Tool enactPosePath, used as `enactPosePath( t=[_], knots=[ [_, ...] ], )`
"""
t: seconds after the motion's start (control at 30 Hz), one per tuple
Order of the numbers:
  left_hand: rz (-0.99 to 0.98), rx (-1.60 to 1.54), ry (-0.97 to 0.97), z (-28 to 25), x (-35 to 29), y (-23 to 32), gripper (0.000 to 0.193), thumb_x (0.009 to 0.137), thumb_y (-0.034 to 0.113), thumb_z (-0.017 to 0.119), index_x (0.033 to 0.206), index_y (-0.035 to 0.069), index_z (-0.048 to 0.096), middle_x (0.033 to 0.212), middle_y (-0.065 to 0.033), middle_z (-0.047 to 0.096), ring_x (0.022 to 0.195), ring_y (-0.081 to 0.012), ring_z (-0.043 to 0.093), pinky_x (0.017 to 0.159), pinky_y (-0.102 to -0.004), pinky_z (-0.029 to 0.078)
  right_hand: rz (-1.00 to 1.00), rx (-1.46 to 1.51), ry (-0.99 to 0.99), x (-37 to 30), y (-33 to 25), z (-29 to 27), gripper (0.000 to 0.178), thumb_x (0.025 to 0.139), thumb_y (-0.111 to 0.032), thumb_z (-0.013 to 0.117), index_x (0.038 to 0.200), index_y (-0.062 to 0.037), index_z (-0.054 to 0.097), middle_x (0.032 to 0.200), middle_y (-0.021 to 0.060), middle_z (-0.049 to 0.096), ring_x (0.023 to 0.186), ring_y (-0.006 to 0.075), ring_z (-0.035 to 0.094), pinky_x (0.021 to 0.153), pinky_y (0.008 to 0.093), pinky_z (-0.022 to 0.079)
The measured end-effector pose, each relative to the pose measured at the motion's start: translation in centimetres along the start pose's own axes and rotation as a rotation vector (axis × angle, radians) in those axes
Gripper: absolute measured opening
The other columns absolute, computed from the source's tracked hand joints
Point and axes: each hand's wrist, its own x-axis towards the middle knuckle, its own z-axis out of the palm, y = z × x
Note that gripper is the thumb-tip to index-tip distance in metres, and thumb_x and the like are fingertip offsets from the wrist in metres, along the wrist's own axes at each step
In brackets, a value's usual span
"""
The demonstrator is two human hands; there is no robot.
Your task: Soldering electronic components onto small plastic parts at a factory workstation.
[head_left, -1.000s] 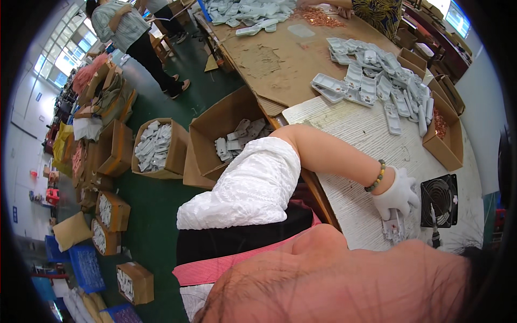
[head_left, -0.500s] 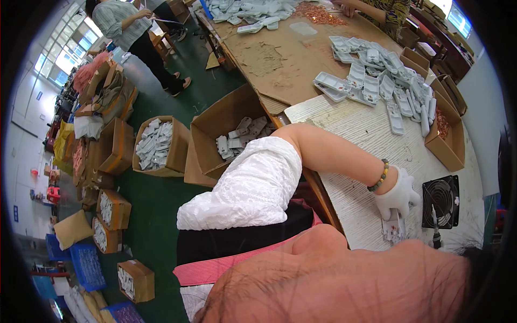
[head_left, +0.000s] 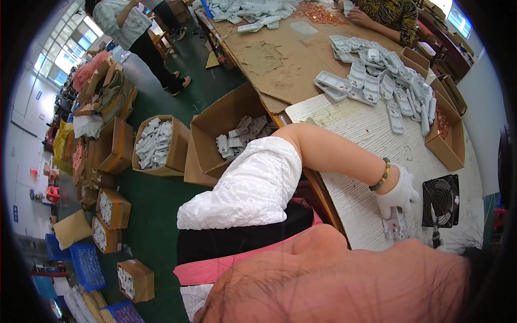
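My left hand (head_left: 397,198), in a white glove with a beaded bracelet at the wrist, reaches down to the white tabletop. Its fingers are bent onto a small white plastic housing (head_left: 397,229), whose lower part is hidden. Just right of the hand stands a black square fan (head_left: 441,200). In front of the fan a soldering iron (head_left: 435,232) points upward, its lower end cut off from sight. My right hand does not show.
White plastic housings (head_left: 371,86) lie heaped on the table's far side, near a cardboard box of copper-coloured parts (head_left: 449,137). A large carton (head_left: 210,129) of housings stands left of the table. Across it, a co-worker's hand (head_left: 360,17) holds a white piece.
My left hand's fingers have shifted slightly on the housing. Across the table the co-worker's arm has moved, and a white piece now shows at that hand. The standing person's arm has risen.
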Motion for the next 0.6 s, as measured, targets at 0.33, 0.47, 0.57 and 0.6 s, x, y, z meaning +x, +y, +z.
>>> enactPosePath(
  t=[0.33, 0.47, 0.57, 0.6],
  knots=[
    [-0.008, 0.024, -0.066, -0.1, 0.3, -0.4, 0.044, 0.072, 0.047, 0.061, 0.111, 0.025, 0.057, 0.115, -0.0061, 0.052, 0.098, -0.0324, 0.055, 0.080, -0.0437, 0.048, 0.041, -0.001, 0.018, 0.2, 0.7, 0.2, 0.043, 0.093, -0.037, 0.050, 0.122, -0.0059, 0.050, 0.096, 0.0053, 0.055, 0.075, 0.0094, 0.045, 0.074, 0.0224, 0.041],
    [-0.037, 0.035, 0.000, -0.1, -2.3, -0.7, 0.041, 0.071, 0.046, 0.062, 0.103, 0.022, 0.059, 0.106, -0.0089, 0.053, 0.091, -0.0313, 0.057, 0.076, -0.0434, 0.048, 0.042, 0.018, -0.024, 0.1, 0.7, 0.0, 0.041, 0.094, -0.035, 0.050, 0.122, -0.0045, 0.049, 0.096, 0.0057, 0.056, 0.075, 0.0094, 0.045, 0.072, 0.0211, 0.040],
    [-0.083, -0.005, 0.068, -0.7, -6.0, -0.8, 0.036, 0.069, 0.044, 0.064, 0.094, 0.018, 0.061, 0.097, -0.0106, 0.055, 0.083, -0.0325, 0.058, 0.072, -0.0431, 0.048, 0.031, 0.028, -0.053, 0.0, 0.6, 0.5, 0.040, 0.094, -0.033, 0.050, 0.122, -0.0037, 0.049, 0.096, 0.0059, 0.056, 0.075, 0.0095, 0.045, 0.071, 0.0211, 0.041],
    [-0.153, -0.018, 0.079, -0.6, -7.3, -0.8, 0.036, 0.068, 0.043, 0.064, 0.094, 0.018, 0.061, 0.096, -0.0110, 0.055, 0.083, -0.0327, 0.058, 0.072, -0.0427, 0.049, 0.020, 0.020, -0.069, -0.1, 0.5, 0.5, 0.040, 0.094, -0.033, 0.050, 0.122, -0.0034, 0.049, 0.096, 0.0061, 0.056, 0.076, 0.0096, 0.046, 0.071, 0.0214, 0.041]
  ],
)
